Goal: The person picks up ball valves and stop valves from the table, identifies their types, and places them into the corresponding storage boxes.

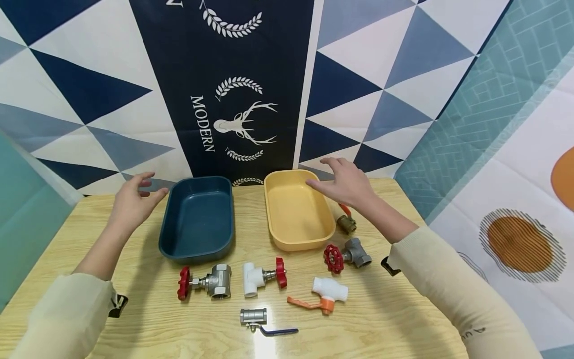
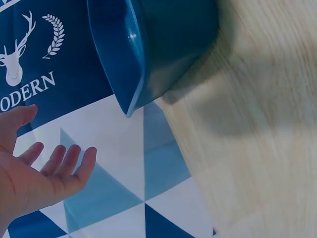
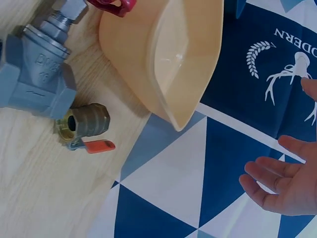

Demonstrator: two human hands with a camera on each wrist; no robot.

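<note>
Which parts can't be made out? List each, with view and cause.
Right wrist view: red handwheel, cropped by top edge; raised lettering on gray handwheel valve, blurred; right hand, cropped by right edge.
Left wrist view: left hand, cropped by left edge; dark blue tray, by top edge.
Head view: lettering on right sleeve, too small.

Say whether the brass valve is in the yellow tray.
Out of it: the brass valve lies on the table beside the yellow tray.

The blue tray (image 1: 197, 219) and yellow tray (image 1: 296, 209) are plain, the wall covering (image 1: 350, 70) triangle-patterned
</note>
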